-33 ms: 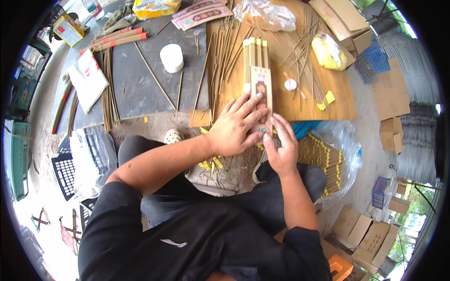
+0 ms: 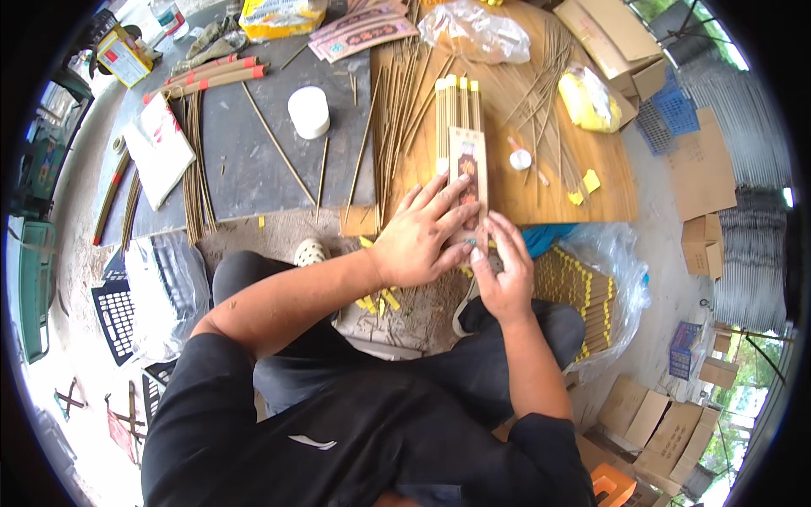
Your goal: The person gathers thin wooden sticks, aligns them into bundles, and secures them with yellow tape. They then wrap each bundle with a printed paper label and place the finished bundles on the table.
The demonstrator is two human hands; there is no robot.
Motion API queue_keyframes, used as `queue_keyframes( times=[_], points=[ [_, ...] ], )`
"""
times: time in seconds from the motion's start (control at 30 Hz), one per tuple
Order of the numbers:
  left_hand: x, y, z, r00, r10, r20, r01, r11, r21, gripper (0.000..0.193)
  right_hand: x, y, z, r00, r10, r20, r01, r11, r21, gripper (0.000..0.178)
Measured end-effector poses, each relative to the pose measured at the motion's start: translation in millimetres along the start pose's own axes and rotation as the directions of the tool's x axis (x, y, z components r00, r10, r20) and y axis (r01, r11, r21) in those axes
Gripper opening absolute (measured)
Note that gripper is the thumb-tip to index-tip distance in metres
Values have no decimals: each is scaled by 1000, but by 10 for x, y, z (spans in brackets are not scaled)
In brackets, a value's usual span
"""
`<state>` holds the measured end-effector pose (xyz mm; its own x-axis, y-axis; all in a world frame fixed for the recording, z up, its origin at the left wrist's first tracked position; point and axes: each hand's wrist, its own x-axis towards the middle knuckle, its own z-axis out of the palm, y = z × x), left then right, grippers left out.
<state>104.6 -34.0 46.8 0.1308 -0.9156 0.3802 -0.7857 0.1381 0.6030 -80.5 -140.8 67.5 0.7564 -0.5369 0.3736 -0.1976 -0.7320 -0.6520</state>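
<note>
The left hand [image 2: 420,239] lies flat, fingers spread, on 1 long printed paper wrapper [image 2: 469,173] around 1 bundle of incense sticks [image 2: 456,110] at the near edge of the wooden board [image 2: 591,198]. The right hand [image 2: 504,275] pinches the wrapper's near end. 1 white roll [image 2: 309,111] stands far left.
</note>
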Motion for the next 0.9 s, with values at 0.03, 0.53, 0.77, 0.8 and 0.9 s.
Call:
queue_keyframes(
  times=[0.03,0.53,0.77,0.8,0.9],
  points=[
    [20,-4,-13,1000,2,-2,-2,1000,3,64,5,0,-5,1000,-9,-4,9,1000,-3,42],
    [333,-43,-246,965,-97,-243,54,982,-180,63,3326,1344,-264,973,86,-214,-135,965,-225,22],
    [454,-165,-395,938,-151,-312,68,963,-262,62,4200,2088,308,955,285,84,-155,719,-678,24],
    [469,-167,-428,936,-162,-313,79,962,-261,61,4215,2092,373,947,311,81,-183,729,-660,24],
    [499,-177,-401,937,-163,-310,60,946,-317,61,4211,2327,287,917,400,2,-298,686,-664,26]
  ],
)
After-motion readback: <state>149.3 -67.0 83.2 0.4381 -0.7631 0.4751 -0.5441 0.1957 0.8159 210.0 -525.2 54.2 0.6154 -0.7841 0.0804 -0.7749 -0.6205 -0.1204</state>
